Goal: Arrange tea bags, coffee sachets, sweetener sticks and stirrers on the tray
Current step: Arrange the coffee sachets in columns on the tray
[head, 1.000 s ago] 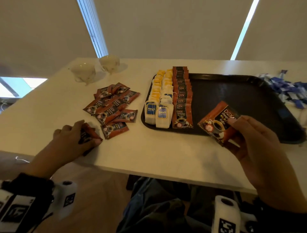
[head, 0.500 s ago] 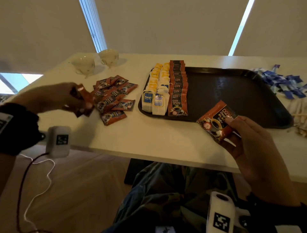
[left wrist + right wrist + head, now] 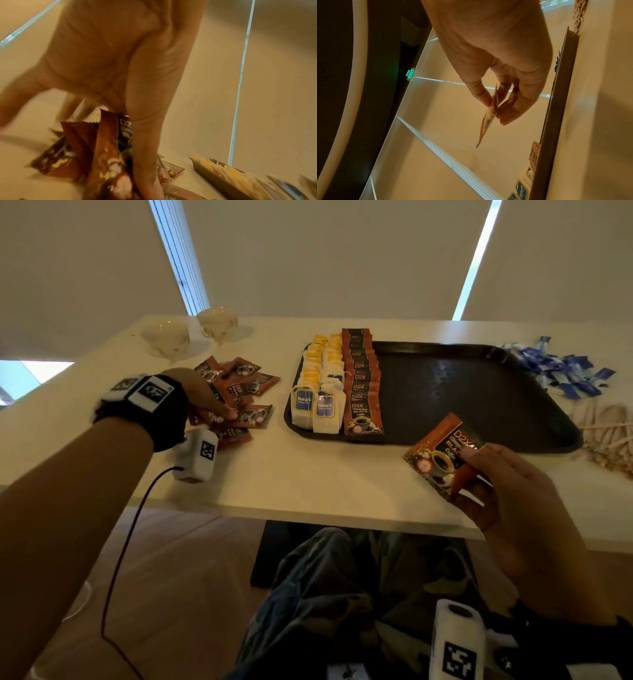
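Head view: both hands at work over a white desk [image 3: 308,474] bearing a dark tray [image 3: 479,392].
We see the right hand [image 3: 513,501] pinching one coffee sachet [image 3: 442,453] between thumb and fingers, just near of the tray's near rim. The left hand [image 3: 202,395] reaches into the loose sachet pile [image 3: 246,385] left of the tray, fingers clamped on a sachet there. On the tray's left end stand two tea bag rows [image 3: 318,385] and a coffee sachet row [image 3: 363,385]; sweetener sticks [image 3: 561,371] and stirrers [image 3: 603,433] lie right of it.

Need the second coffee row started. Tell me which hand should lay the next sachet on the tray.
Right. The right hand already pinches a coffee sachet just off the tray near edge, beside the coffee row. The left hand is over the loose sachets, farther away.
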{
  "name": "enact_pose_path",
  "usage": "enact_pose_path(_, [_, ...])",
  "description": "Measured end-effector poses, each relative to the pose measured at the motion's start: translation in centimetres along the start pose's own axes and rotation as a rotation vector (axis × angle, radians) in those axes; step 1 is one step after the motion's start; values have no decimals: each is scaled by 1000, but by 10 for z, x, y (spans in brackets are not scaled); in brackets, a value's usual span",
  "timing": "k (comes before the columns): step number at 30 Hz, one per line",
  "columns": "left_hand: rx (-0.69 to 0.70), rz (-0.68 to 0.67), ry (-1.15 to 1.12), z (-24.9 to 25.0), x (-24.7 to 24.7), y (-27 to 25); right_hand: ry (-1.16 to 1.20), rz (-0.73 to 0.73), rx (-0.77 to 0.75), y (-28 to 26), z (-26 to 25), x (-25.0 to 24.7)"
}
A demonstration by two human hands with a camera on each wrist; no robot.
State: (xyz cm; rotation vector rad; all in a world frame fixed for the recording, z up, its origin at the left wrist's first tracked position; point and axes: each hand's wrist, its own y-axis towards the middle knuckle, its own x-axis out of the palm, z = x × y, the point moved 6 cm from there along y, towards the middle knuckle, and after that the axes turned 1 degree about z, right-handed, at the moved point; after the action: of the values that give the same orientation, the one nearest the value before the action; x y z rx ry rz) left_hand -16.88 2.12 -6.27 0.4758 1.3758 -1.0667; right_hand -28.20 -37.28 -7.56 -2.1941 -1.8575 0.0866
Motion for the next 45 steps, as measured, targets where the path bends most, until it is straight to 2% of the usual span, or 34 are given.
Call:
enact_pose_path(3, [11, 5, 6, 0, 1, 5, -19, -6, -2, -5, 4, 6])
enact_pose_path(11, [36, 4, -208, 0, 6, 5, -9, -41, -43, -15, 3, 9])
enact_pose_path(15, [118, 9, -162, 3, -1, 4, 15, -47, -38, -18, 7, 9])
enact_pose_path(18, [177, 38, -233, 9, -16, -9, 36, -55, -20, -22, 11, 8])
enact_pose_path(20, [266, 70, -356, 21, -29, -33, 57, -56, -18, -23, 14, 7])
enact_pose_path(22, [420, 68, -466, 40, -37, -70, 92, -58, -16, -24, 18, 10])
enact_pose_path(26, [664, -109, -571, 75, -15, -156, 189, -73, -21, -29, 19, 27])
enact_pose_path(29, [773, -224, -613, 97, 13, -195, 241, -84, -95, -36, 11, 37])
enact_pose_path(33, [852, -335, -696, 113, 34, -214, 304, -90, -176, -42, -5, 30])
enact_pose_path(36, [848, -353, -701, 118, 41, -212, 303, -148, -223, -41, -17, 30])
enact_pose_path(39, [870, -347, -723, 125, 38, -203, 142, -137, -341, -32, -34, 35])
enact_pose_path(43, [894, -346, -842, 141, 17, -188, 10, -128, -453, -3, -69, 43])
enact_pose_path(45, [927, -289, -886, 153, -3, -175, -68, -142, -516, 16, -93, 51])
